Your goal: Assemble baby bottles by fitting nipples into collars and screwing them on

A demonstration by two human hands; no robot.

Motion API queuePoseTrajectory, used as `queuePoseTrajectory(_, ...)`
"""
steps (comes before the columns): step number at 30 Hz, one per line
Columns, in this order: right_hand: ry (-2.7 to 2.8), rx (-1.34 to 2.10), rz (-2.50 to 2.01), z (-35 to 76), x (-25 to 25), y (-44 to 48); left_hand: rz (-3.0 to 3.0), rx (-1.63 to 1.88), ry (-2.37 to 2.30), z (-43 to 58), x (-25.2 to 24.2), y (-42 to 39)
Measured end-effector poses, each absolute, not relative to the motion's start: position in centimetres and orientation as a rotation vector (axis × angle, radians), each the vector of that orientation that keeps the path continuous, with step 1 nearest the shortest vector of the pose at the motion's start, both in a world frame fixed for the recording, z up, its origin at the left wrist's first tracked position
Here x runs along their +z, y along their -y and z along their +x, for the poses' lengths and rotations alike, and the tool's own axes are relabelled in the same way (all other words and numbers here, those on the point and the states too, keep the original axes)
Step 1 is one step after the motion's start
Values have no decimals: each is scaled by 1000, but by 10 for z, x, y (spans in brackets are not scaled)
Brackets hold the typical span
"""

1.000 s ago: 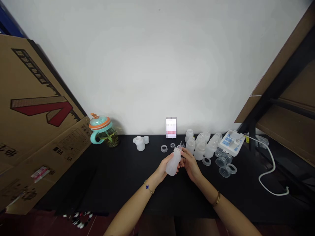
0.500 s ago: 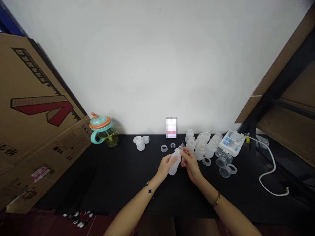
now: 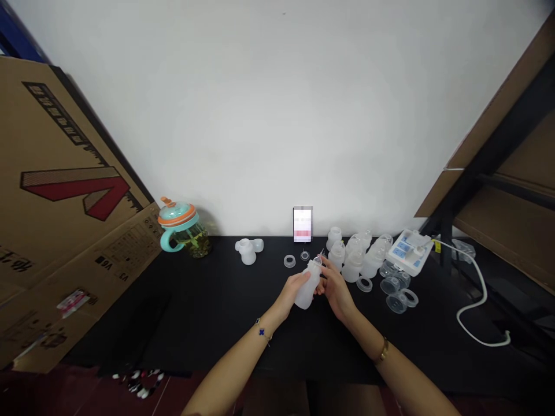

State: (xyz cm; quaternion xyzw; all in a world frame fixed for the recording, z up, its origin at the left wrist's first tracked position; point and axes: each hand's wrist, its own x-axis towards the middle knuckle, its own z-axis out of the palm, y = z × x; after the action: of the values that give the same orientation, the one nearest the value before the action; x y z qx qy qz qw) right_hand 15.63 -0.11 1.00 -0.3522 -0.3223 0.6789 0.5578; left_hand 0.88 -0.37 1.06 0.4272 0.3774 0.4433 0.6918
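Note:
My left hand (image 3: 289, 293) grips a milky white plastic bottle (image 3: 307, 286) around its body, tilted above the black table (image 3: 208, 312). My right hand (image 3: 336, 288) touches the bottle near its neck, fingers pinched at the top; whether it holds a small part there is too small to tell. Just beyond the hands lie two clear rings (image 3: 289, 261) on the table. A cluster of several more white bottles (image 3: 353, 254) stands to the right of my right hand.
A teal and orange cup (image 3: 182, 230) stands at the back left beside a large cardboard box (image 3: 60, 196). A white bottle part (image 3: 248, 250), a small card (image 3: 302, 224), clear caps (image 3: 396, 292), a white device (image 3: 407, 251) with its cable (image 3: 474, 306) lie along the back and right.
The bottle has tipped slightly and shifted a little between the hands. My right fingers moved along the bottle's neck. Nothing else on the table moved.

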Motion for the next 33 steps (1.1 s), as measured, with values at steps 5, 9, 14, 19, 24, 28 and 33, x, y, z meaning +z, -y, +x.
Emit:
queuePoseTrajectory(5,782,1622,-805,157,9,0,927,995,-813,9,11,3)
queuePoseTrajectory(9,789,1592,-818,157,6,-1,1007,1016,-796,8,12,4)
queuePoseTrajectory(14,777,1550,-831,156,6,-1,1118,1038,-809,7,10,4)
queuePoseTrajectory(19,796,1532,-829,155,7,-1,1099,1022,-822,7,11,4)
queuePoseTrajectory(24,813,1550,-831,156,9,1,959,989,-808,7,10,3)
queuePoseTrajectory(28,814,1564,-833,157,11,2,855,949,-831,6,6,1)
queuePoseTrajectory(33,786,1560,-849,156,14,2,825,921,-828,5,6,0)
